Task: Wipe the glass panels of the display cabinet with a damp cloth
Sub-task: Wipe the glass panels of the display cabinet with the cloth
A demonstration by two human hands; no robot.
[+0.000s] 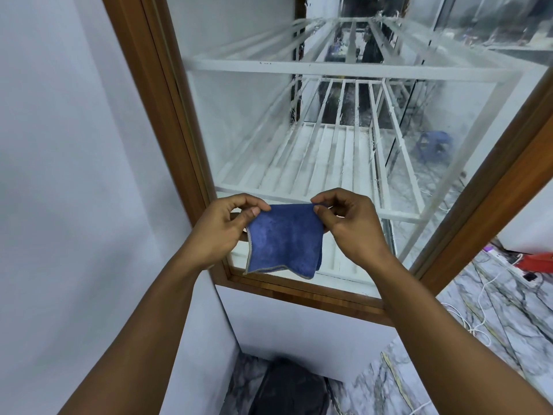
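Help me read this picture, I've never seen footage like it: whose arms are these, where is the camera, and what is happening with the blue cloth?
There is no machine here. The single picture comes from a wide-angle camera worn on a person's head, looking forward and down, so the two arms reaching in from the bottom are the wearer's own. The left hand and right hand each pinch an upper corner of a blue cloth, which hangs spread between them. Behind it stands a wood-framed display cabinet with a glass panel. White slatted shelves show through the glass. To the right is a marble-patterned floor with cables on it.
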